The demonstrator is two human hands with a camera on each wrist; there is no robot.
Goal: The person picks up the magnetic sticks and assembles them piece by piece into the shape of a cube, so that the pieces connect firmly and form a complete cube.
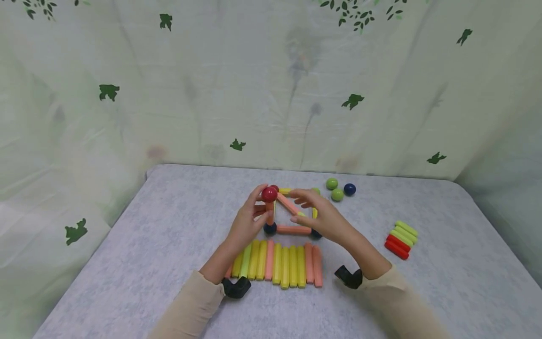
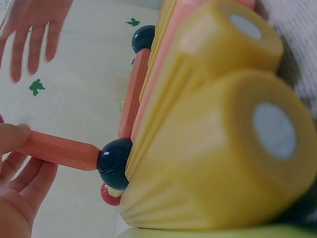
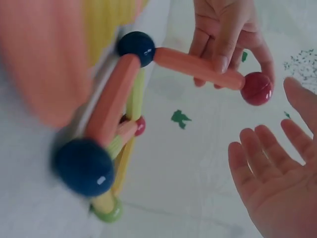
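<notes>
A stick-and-ball frame is held upright on a grey table

An orange stick topped by a red ball is pinched by the left hand, standing on a dark ball at the frame's near corner; the right hand is spread, fingers relaxed, over the frame's right side. A row of yellow and orange sticks lies just in front. The mottled grey table is backed by a pale leaf-printed curtain; loose balls and a small stick pile are seen to the right
</notes>
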